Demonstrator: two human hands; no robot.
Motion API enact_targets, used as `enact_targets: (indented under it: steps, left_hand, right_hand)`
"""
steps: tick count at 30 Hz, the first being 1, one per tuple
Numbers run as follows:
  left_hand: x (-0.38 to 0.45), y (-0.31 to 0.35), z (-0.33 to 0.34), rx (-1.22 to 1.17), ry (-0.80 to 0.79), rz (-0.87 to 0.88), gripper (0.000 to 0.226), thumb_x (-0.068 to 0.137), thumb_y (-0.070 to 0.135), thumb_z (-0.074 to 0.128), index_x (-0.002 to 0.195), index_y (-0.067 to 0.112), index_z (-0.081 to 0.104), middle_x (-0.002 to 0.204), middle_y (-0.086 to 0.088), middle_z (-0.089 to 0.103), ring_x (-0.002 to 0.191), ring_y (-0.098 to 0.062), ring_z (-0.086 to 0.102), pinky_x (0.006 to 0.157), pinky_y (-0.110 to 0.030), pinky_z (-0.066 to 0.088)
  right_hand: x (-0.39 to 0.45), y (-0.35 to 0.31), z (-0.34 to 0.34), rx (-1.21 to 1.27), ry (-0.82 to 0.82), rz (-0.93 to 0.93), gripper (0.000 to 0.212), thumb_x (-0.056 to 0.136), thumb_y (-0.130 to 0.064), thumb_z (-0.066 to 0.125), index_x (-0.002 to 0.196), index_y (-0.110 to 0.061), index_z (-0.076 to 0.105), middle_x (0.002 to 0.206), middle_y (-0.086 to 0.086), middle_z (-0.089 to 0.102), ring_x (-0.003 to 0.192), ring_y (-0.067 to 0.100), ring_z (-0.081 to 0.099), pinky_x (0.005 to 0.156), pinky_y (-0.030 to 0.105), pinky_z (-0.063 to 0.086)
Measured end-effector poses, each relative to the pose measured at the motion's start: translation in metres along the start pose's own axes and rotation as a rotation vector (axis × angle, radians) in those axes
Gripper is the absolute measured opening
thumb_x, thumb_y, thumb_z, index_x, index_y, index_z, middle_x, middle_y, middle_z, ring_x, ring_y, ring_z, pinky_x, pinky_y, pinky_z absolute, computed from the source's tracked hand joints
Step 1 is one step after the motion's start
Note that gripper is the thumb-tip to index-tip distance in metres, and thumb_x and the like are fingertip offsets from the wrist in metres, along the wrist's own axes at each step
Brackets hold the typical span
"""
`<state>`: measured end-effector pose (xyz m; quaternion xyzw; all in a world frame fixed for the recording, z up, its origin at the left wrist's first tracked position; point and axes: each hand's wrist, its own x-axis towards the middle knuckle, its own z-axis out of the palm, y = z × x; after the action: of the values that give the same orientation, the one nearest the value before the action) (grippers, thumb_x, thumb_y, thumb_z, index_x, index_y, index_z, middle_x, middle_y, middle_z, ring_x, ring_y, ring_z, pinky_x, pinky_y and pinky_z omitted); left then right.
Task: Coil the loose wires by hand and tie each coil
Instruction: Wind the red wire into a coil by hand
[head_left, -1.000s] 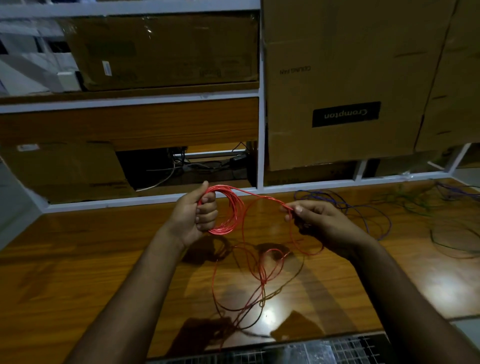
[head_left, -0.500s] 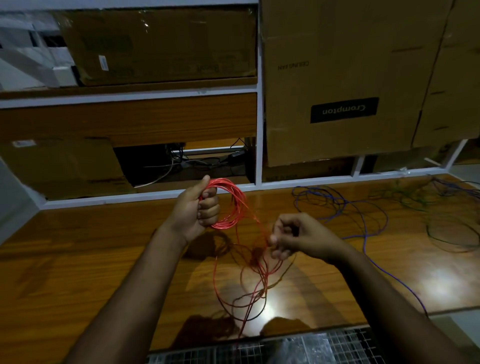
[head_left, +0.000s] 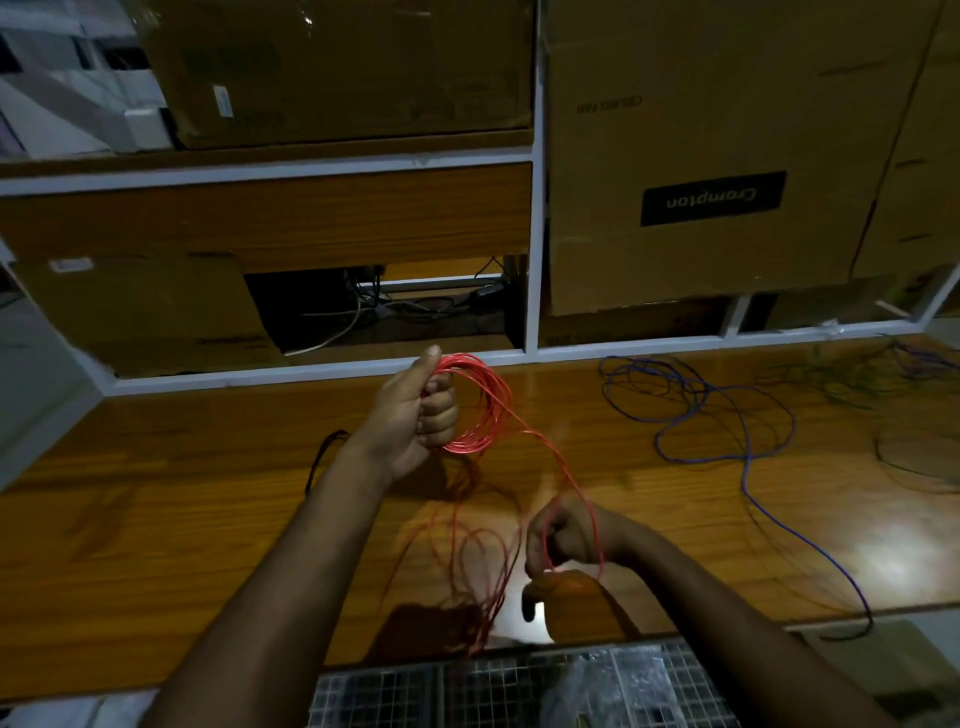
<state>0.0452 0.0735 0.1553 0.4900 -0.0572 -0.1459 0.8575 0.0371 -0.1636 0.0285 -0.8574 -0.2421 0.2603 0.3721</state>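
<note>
A wide wooden desk (head_left: 182, 493) fills the lower part of the head view, backed by a white-framed shelving unit (head_left: 532, 208) that holds large cardboard boxes, the biggest of them a Crompton box (head_left: 701, 156) standing upside down on the right. A wire-mesh tray (head_left: 519, 686) sits at the near edge of the desk, below the forearms. On the desk to the right lies a loose blue wire (head_left: 748, 452) in wide tangled loops, well apart from both hands, and beyond it at the far right a darker greenish wire (head_left: 898, 457), dim and hard to follow. The red wire (head_left: 491, 410) is the one in hand: its wound part forms a round coil held up above the desk near the shelf edge, and the left hand (head_left: 415, 415) grips that coil, its fingers curled round the strands and its thumb raised along the top. From the coil a single red strand runs down and to the right to the right hand (head_left: 566, 540), which is low and close to the near edge of the desk, well apart from the left; its fingers are curled and pinch the strand, which loops round the hand. The rest of the red wire hangs blurred in loose loops between and below the two hands, down to the desk and its near edge. A short black wire (head_left: 322, 457) shows just left of the left forearm.
</note>
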Motion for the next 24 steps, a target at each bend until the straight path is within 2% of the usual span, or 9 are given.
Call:
enact_targets:
  steps: [3,6,8,10,12,14,18,22,24]
  left_hand:
    - [0.000,0.000,0.002,-0.013,-0.005,0.000,0.044,0.097,0.045,0.042,0.061,0.020,0.039,0.043,0.008,0.024,0.031,-0.004,0.021,0.036,-0.017,0.011]
    - [0.002,0.000,0.004,-0.023,-0.004,-0.004,0.047,0.100,0.043,0.038,0.059,0.020,0.041,0.042,0.008,0.024,0.031,-0.003,0.021,0.037,-0.016,0.010]
    - [0.004,0.000,0.005,-0.022,-0.012,0.000,0.046,0.100,0.044,0.039,0.060,0.020,0.040,0.042,0.009,0.025,0.031,-0.003,0.022,0.035,-0.016,0.012]
    - [0.006,0.001,0.006,-0.005,-0.014,0.004,0.045,0.100,0.045,0.039,0.061,0.020,0.040,0.042,0.009,0.026,0.031,-0.004,0.022,0.034,-0.016,0.015]
    - [0.008,0.002,0.008,0.003,-0.009,0.010,0.044,0.099,0.045,0.041,0.062,0.020,0.039,0.042,0.009,0.026,0.031,-0.004,0.022,0.033,-0.016,0.015]
    - [0.009,0.004,0.011,0.005,-0.007,0.020,0.044,0.099,0.044,0.041,0.062,0.020,0.038,0.042,0.009,0.025,0.031,-0.004,0.021,0.033,-0.016,0.015]
    - [0.010,0.008,0.015,0.009,-0.008,0.049,0.041,0.096,0.044,0.044,0.063,0.019,0.037,0.042,0.009,0.025,0.031,-0.004,0.022,0.032,-0.016,0.015]
    - [0.012,0.010,0.018,0.001,-0.012,0.080,0.043,0.101,0.041,0.039,0.065,0.019,0.036,0.042,0.009,0.025,0.031,-0.004,0.022,0.032,-0.016,0.015]
    - [0.012,0.011,0.021,0.003,-0.007,0.093,0.044,0.104,0.040,0.035,0.065,0.019,0.035,0.042,0.009,0.025,0.031,-0.004,0.022,0.033,-0.016,0.015]
  right_hand:
    - [-0.009,-0.010,-0.011,0.177,0.175,0.037,0.019,0.079,-0.001,0.051,0.075,-0.007,0.069,0.067,0.005,0.069,0.064,0.020,0.068,0.062,0.034,0.055]
    - [-0.014,-0.023,-0.016,0.432,0.233,-0.003,0.021,0.102,-0.011,0.046,0.098,-0.003,0.065,0.088,0.011,0.069,0.078,0.022,0.067,0.071,0.035,0.054]
    - [-0.017,-0.038,-0.017,0.571,0.183,-0.063,0.028,0.104,-0.023,0.046,0.113,-0.004,0.065,0.105,0.012,0.070,0.095,0.025,0.067,0.082,0.037,0.053]
    - [-0.020,-0.056,-0.017,0.694,0.079,-0.133,0.031,0.104,-0.025,0.047,0.126,-0.008,0.061,0.121,0.009,0.068,0.110,0.025,0.065,0.090,0.036,0.053]
    - [-0.022,-0.070,-0.015,0.889,-0.088,-0.216,0.033,0.101,-0.014,0.050,0.133,-0.008,0.056,0.128,0.013,0.064,0.111,0.028,0.064,0.089,0.035,0.054]
    - [-0.024,-0.081,-0.010,1.001,-0.192,-0.285,0.038,0.097,-0.006,0.054,0.134,-0.009,0.054,0.127,0.015,0.062,0.102,0.028,0.064,0.080,0.032,0.055]
    - [-0.022,-0.093,0.005,0.886,-0.052,-0.341,0.039,0.091,-0.006,0.062,0.129,-0.016,0.055,0.102,0.005,0.062,0.081,0.015,0.059,0.068,0.026,0.049]
    - [-0.012,-0.089,0.019,0.629,0.309,-0.327,0.036,0.086,-0.021,0.074,0.120,-0.027,0.063,0.096,-0.009,0.055,0.086,0.006,0.055,0.077,0.022,0.049]
    - [-0.004,-0.087,0.031,0.360,0.503,-0.356,0.021,0.086,-0.032,0.073,0.107,-0.035,0.069,0.096,-0.018,0.056,0.089,0.000,0.056,0.076,0.016,0.045]
